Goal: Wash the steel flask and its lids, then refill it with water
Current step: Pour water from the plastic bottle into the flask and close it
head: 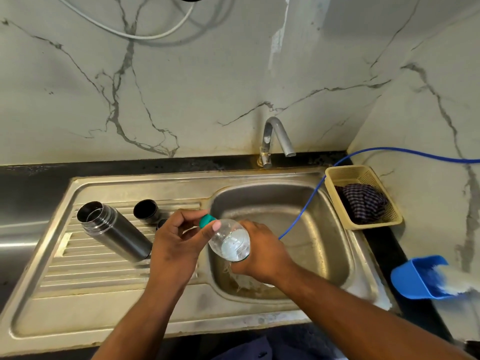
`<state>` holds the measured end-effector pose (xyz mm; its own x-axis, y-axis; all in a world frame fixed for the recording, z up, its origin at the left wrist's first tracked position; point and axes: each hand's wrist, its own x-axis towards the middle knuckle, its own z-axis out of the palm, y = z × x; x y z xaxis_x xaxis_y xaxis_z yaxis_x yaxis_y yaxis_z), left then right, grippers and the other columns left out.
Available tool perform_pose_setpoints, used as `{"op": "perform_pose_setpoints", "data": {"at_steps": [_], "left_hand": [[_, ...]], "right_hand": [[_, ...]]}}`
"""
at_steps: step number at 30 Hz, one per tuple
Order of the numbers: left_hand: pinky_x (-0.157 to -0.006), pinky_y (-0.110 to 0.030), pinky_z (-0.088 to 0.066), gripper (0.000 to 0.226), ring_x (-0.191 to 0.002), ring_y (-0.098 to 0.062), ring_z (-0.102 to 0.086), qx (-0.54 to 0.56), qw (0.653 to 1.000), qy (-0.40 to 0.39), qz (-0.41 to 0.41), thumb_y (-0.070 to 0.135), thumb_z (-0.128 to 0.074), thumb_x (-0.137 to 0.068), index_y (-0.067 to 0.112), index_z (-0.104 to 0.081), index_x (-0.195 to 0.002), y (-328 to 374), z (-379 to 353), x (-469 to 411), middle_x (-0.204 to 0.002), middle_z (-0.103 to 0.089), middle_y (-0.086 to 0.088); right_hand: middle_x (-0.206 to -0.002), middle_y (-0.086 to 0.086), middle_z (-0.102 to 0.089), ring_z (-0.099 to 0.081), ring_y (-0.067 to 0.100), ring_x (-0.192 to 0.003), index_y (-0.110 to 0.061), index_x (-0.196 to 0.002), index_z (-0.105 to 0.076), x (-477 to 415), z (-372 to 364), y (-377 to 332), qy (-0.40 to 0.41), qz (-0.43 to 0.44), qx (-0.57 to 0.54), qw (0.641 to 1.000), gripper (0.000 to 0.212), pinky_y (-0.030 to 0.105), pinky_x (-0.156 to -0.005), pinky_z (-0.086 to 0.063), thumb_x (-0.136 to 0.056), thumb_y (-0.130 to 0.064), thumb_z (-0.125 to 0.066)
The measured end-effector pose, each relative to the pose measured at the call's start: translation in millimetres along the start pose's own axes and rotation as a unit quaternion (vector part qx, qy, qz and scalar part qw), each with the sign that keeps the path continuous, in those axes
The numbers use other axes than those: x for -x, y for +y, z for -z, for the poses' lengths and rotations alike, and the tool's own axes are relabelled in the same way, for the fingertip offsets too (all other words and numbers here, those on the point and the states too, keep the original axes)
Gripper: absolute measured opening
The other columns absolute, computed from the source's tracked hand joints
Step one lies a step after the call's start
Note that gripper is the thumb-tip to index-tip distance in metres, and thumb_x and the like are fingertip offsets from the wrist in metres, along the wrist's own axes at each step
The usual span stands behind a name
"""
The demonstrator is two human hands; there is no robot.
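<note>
Behind the left hand [176, 245], a half-hidden lid [161, 223]

A dark stone tabletop [155, 165] carries an inset stainless-steel sink unit [104, 268] with a ribbed drainboard at 9 o'clock. On the drainboard stands an open-mouthed grey steel flask [117, 232]. At its 2 o'clock is a dark round cup lid [146, 210], with a smaller dark lid [161, 223] beside it, mostly hidden. At 3 o'clock of the basin sits a yellow plastic mesh basket [337, 175], and at 4 o'clock a blue plastic scoop-shaped holder [413, 279].
</note>
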<state>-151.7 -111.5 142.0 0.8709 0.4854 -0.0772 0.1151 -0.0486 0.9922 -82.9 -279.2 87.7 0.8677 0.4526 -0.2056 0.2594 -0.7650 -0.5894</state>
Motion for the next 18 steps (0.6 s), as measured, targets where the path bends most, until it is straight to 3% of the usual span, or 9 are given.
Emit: {"op": "perform_pose_setpoints", "data": {"at_steps": [5, 9, 11, 15, 18], "left_hand": [[-0.101, -0.021, -0.052, 0.035, -0.117, -0.008, -0.067, 0.051, 0.994, -0.095, -0.013, 0.017, -0.071, -0.086, 0.021, -0.073, -0.121, 4.2, -1.1, 4.0, -0.12, -0.075, 0.008], [-0.085, -0.02, -0.056, 0.027, -0.103, -0.009, -0.072, 0.086, 0.993, -0.074, -0.013, 0.023, -0.074, -0.082, 0.015, -0.075, -0.108, 11.2, -9.7, 4.4, -0.11, -0.077, 0.002], [-0.085, -0.023, -0.056, 0.023, -0.102, -0.014, -0.071, 0.079, 0.995, -0.05, -0.025, 0.025, -0.076, -0.08, 0.014, -0.075, -0.1, 12.3, -12.4, 0.0, -0.106, -0.077, 0.0], [-0.079, -0.019, -0.056, 0.043, -0.098, -0.01, -0.069, 0.095, 0.995, -0.01, -0.027, 0.027, -0.082, -0.072, 0.022, -0.072, -0.113, 15.4, -11.6, -7.0, -0.101, -0.074, 0.006], [-0.084, -0.019, -0.056, 0.049, -0.102, -0.012, -0.071, 0.101, 0.994, -0.036, -0.037, 0.023, -0.081, -0.072, 0.024, -0.072, -0.12, 18.9, -6.8, -9.1, -0.105, -0.075, 0.001]], "right_hand": [[-0.109, -0.016, -0.063, -0.058, 0.01, -0.1, -0.035, -0.118, -0.055, -2.4, 3.1, 4.6, 0.02, 0.008, -0.028, 0.999, 0.075, 0.04, -0.077, -0.058, -0.049, -0.051, -0.078], [-0.107, -0.017, -0.063, -0.058, 0.008, -0.097, -0.035, -0.116, -0.056, 0.7, 4.5, 0.0, 0.024, 0.011, -0.055, 0.998, 0.071, 0.037, -0.079, -0.058, -0.05, -0.051, -0.078], [-0.108, -0.018, -0.062, -0.057, 0.007, -0.098, -0.036, -0.118, -0.055, 2.0, 4.9, -3.4, 0.02, 0.018, -0.064, 0.998, 0.072, 0.033, -0.08, -0.056, -0.051, -0.051, -0.079], [-0.113, -0.017, -0.063, -0.058, 0.007, -0.099, -0.035, -0.122, -0.054, 0.6, 9.9, -8.5, 0.005, 0.033, -0.08, 0.996, 0.075, 0.026, -0.082, -0.053, -0.056, -0.05, -0.085], [-0.114, -0.016, -0.065, -0.061, 0.008, -0.1, -0.035, -0.123, -0.054, -1.2, 18.9, -9.8, -0.022, 0.04, -0.096, 0.994, 0.076, 0.025, -0.084, -0.053, -0.058, -0.051, -0.089]]}}
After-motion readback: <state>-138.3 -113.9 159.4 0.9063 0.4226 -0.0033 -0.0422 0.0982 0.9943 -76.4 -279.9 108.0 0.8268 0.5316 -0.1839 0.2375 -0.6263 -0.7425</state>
